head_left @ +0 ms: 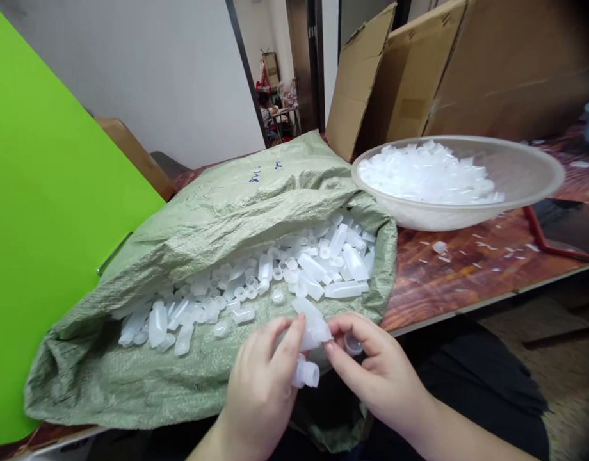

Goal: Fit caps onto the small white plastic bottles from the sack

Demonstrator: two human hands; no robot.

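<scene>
My left hand (pixel 266 378) is closed around translucent white plastic bottles. One bottle (pixel 314 323) points up and to the right between the hands, and the threaded neck of another bottle (pixel 308 373) sticks out below the fingers. Thumb and fingertips of my right hand (pixel 371 358) pinch at the end of the upper bottle. A small round clear cap (pixel 353 344) sits inside the curled fingers of that hand. Just beyond both hands, many similar loose bottles (pixel 314 266) and caps spill from the mouth of a green woven sack (pixel 246 211).
A wide translucent bowl (pixel 525 173) heaped with small white plastic pieces stands at the right on the wood-patterned table (pixel 419 288). Scraps lie near a red-edged dark device (pixel 568 224). Cardboard (pixel 419 77) stands behind; a bright green panel (pixel 49 224) rises at the left.
</scene>
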